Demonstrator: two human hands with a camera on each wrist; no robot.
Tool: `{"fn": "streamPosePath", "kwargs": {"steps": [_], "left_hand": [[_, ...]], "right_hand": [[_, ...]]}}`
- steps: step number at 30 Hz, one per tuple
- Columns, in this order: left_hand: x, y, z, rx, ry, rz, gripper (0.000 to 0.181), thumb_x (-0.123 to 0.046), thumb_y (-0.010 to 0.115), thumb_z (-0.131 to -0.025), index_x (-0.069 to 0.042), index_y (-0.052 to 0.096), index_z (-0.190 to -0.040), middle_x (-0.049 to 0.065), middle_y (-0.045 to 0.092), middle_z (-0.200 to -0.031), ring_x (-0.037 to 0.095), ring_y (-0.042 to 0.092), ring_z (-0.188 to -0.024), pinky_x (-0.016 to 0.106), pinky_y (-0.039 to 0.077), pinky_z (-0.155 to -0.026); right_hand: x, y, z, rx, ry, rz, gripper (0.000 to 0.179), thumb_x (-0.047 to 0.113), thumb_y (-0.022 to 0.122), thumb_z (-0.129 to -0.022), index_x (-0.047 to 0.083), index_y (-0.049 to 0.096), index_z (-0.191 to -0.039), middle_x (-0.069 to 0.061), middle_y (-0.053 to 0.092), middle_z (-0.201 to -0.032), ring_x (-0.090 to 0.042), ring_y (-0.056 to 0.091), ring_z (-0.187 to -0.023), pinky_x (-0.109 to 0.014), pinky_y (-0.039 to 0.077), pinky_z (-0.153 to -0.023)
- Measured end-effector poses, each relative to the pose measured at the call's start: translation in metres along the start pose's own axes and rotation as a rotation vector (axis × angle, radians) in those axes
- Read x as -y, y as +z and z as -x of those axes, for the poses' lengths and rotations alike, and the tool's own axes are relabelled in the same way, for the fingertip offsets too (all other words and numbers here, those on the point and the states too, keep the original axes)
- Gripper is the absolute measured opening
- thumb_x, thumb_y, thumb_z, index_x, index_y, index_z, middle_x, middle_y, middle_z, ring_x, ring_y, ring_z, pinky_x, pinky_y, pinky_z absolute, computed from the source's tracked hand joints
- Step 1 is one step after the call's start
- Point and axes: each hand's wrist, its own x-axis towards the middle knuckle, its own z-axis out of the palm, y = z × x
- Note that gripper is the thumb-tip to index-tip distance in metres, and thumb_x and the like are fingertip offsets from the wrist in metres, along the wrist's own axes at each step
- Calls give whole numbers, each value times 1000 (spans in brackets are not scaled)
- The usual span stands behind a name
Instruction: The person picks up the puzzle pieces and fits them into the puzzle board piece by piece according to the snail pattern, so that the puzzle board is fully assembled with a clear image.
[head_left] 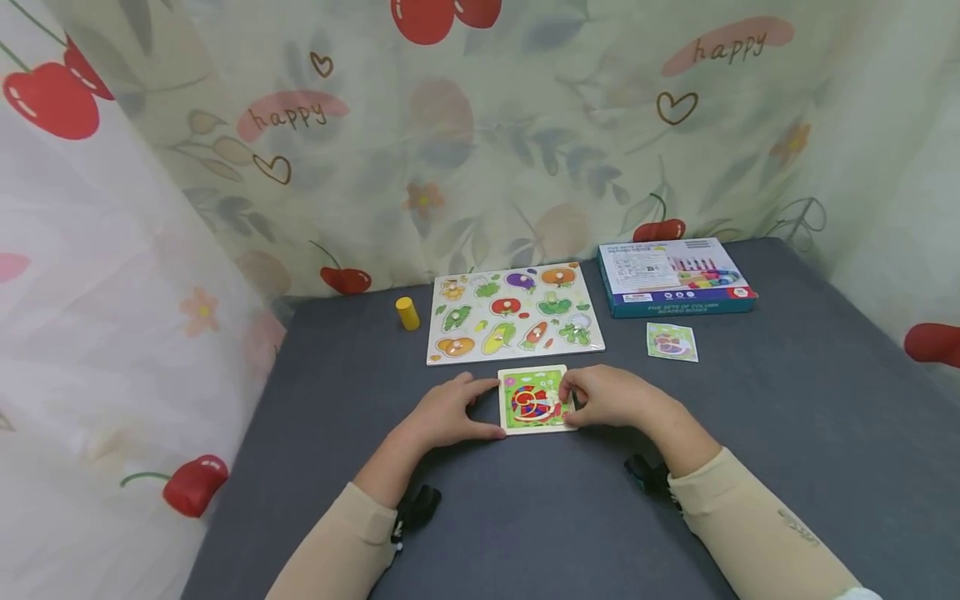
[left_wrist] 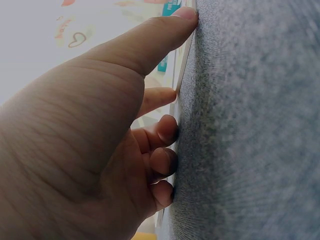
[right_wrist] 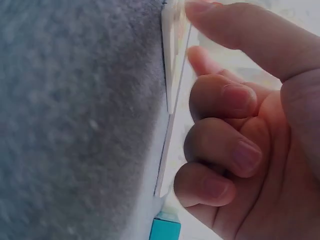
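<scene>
A small square puzzle board (head_left: 521,430) with a pale frame and a colourful snail picture lies flat on the table. At its left edge is my left hand (head_left: 447,410), index finger touching near the upper corner and thumb near the lower one. In the left wrist view that thumb (left_wrist: 167,31) is straight along the edge, the other fingertips low by the cloth. My right hand (head_left: 617,397) reaches over the board's right side, thumb and index fingertips at the picture and a gap between them; whether they pinch a piece I cannot tell. Its other fingers (right_wrist: 220,145) are curled.
Behind the small board lies a larger vegetable puzzle board (head_left: 487,307), with a yellow cylinder (head_left: 407,313) left of it. A boxed bead set (head_left: 675,279) sits at the back right, a small picture card (head_left: 672,342) in front. Patterned curtains (head_left: 480,150) border the grey table (head_left: 525,517).
</scene>
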Motion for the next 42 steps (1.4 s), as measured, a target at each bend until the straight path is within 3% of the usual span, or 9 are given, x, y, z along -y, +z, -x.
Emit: {"fn": "streamPosePath", "kwargs": {"steps": [7, 11, 21, 29, 42], "left_hand": [[-6, 5, -3, 14, 3, -1, 88, -69, 76, -81, -28, 50, -154, -5, 50, -100, 16, 49, -85, 34, 39, -71], [-8, 4, -4, 18, 2, -1, 88, -68, 76, -81, -27, 49, -154, -5, 51, -103, 16, 50, -87, 35, 41, -73], [-12, 1, -5, 14, -5, -3, 88, -67, 77, -81, -27, 50, -154, -4, 50, -102, 17, 50, -86, 35, 40, -74], [-8, 7, 0, 29, 9, 5, 87, -67, 77, -80, -28, 50, -153, -4, 49, -97, 16, 48, -83, 35, 38, -70], [1, 4, 17, 9, 12, 34, 86, -65, 79, -80, -27, 52, -152, -4, 49, -95, 15, 47, -79, 34, 36, -67]], "right_hand": [[-5, 6, 5, 1, 14, -8, 29, 22, 81, -86, 15, 69, -112, 2, 53, -69, -13, 47, -59, -32, 35, -58], [-5, 6, 6, -27, 46, 30, 27, 25, 83, -85, 19, 73, -109, 2, 54, -71, -14, 49, -62, -33, 37, -60], [1, 2, 7, -69, 21, 119, 12, 21, 79, -91, 17, 80, -103, 8, 58, -70, -11, 52, -64, -33, 42, -63], [-2, 10, 11, -49, 55, 31, 15, 22, 82, -89, 18, 83, -103, 8, 59, -70, -12, 51, -64, -32, 40, -61], [1, 14, 3, -5, 40, -85, 19, 23, 85, -86, 18, 83, -104, 8, 64, -74, -12, 53, -65, -32, 41, -62]]}}
